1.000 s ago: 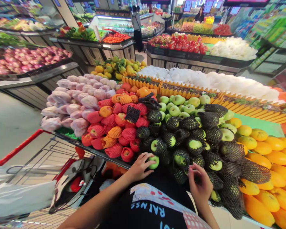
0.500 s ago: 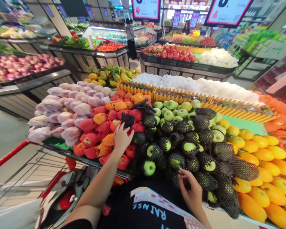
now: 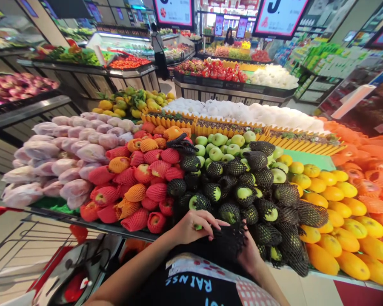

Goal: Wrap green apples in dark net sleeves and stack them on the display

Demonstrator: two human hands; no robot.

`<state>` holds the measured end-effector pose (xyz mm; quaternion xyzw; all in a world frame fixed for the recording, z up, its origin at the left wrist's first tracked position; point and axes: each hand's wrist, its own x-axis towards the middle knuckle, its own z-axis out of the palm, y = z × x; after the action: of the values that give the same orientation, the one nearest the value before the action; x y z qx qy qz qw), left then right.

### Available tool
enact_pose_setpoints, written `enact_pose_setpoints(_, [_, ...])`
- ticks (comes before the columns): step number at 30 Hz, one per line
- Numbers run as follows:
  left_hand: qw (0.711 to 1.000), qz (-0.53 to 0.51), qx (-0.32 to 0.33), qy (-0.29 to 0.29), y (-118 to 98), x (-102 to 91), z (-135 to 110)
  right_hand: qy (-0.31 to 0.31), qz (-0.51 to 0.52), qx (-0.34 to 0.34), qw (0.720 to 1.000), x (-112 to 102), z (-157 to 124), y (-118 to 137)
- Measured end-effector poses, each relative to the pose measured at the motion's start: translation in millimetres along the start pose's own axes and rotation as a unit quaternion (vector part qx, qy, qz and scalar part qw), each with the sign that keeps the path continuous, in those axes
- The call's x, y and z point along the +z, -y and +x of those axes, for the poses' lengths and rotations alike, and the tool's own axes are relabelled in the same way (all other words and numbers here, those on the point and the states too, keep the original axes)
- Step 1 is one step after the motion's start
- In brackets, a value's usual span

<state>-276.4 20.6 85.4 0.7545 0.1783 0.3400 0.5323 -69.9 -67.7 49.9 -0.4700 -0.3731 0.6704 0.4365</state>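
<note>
A dark foam fruit net (image 3: 231,239) is stretched between my two hands, close to my body. My left hand (image 3: 194,225) pinches its left edge with bent fingers. On the other side, my right hand (image 3: 250,250) grips it, its fingertips along the net's right edge. Just beyond the hands lie green apples (image 3: 244,193), many of them wrapped in black nets. One green apple shows partly behind my left hand. Red apples (image 3: 159,168) in red and orange foam nets are piled to the left.
Wrapped pale pink fruit (image 3: 68,146) lies farther left, and yellow-orange melons (image 3: 354,246) are at the right. A shopping cart (image 3: 28,250) with a bag stands front left. Yellow fencing (image 3: 230,126) crosses the display behind the apples. A person (image 3: 158,51) stands in the aisle.
My left hand has left the red apples and come down right beside my right hand. The black net it touched there is now between both hands. The view has shifted slightly right.
</note>
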Motion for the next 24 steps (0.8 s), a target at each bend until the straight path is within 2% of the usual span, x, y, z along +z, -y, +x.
enact_pose_setpoints(2, [1.000, -0.012, 0.004, 0.011, 4, 2.7, 4, -0.001, -0.011, -0.021, 1.000, 1, 0, 0])
enact_pose_setpoints(5, [1.000, 0.012, -0.008, -0.008, 10, 3.0, 6, -0.023, 0.045, -0.019, 0.999, 0, -3, -1])
enact_pose_setpoints(8, [0.998, 0.029, -0.041, -0.048, 12, 2.5, 5, -0.047, 0.107, -0.011, 0.993, -3, -4, 1])
enact_pose_setpoints(13, [0.993, 0.029, -0.097, -0.062, 13, 3.7, 6, -0.073, 0.099, -0.043, 0.991, -12, -4, 6])
enact_pose_setpoints(15, [0.989, -0.001, -0.134, -0.069, 14, 6.5, 7, -0.086, 0.092, -0.064, 0.990, -14, -4, 7])
enact_pose_setpoints(17, [0.977, -0.083, -0.190, -0.053, 15, 10.6, 9, -0.092, 0.101, -0.067, 0.988, -13, -4, 7])
enact_pose_setpoints(19, [0.958, -0.176, -0.228, -0.003, 16, 14.8, 10, -0.091, 0.111, -0.061, 0.988, -10, -4, 7])
enact_pose_setpoints(22, [0.944, -0.226, -0.229, 0.069, 15, 18.9, 13, -0.106, 0.116, -0.044, 0.987, -6, -3, 8])
enact_pose_setpoints(24, [0.941, -0.241, -0.226, 0.076, 14, 19.8, 15, -0.122, 0.123, -0.033, 0.984, -6, -2, 8])
